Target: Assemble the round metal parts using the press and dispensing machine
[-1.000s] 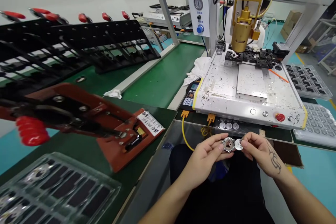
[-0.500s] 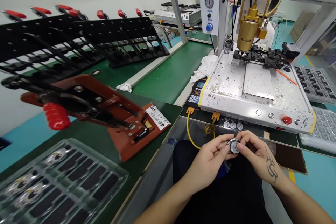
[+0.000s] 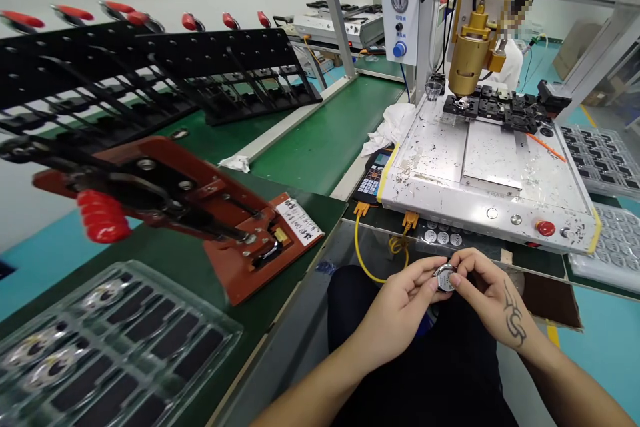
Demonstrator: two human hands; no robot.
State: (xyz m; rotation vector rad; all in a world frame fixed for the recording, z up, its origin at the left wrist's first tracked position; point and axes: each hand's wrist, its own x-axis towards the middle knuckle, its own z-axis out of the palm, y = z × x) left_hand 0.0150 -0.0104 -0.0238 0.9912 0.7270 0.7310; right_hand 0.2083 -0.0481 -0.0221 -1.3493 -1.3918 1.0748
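Between my two hands, above my lap, is a small round watch case [image 3: 445,277] with a shiny metal rim and a silvery face turned toward me. My left hand [image 3: 407,307] pinches its left edge between thumb and fingers. On the other side, my right hand [image 3: 483,290] grips the right edge, its thumb pressed on the silvery face. Part of the case is hidden behind the fingertips. Just beyond my hands, a plastic sheet with round silver discs [image 3: 443,238] lies under the front of the dispensing machine [image 3: 493,217].
A brown clamp fixture [image 3: 240,270] with a red handle [image 3: 103,216] stands at left, above a clear plastic tray [image 3: 227,330] of parts. Black racks [image 3: 225,67] stand behind, beside a green conveyor [image 3: 320,133]. A yellow cable [image 3: 358,247] loops near my knee. A person [image 3: 510,63] is behind the machine.
My right thumb has shifted slightly left over the watch case's face. Both hands still hold the case in nearly the same place, and the camera view has moved only a little.
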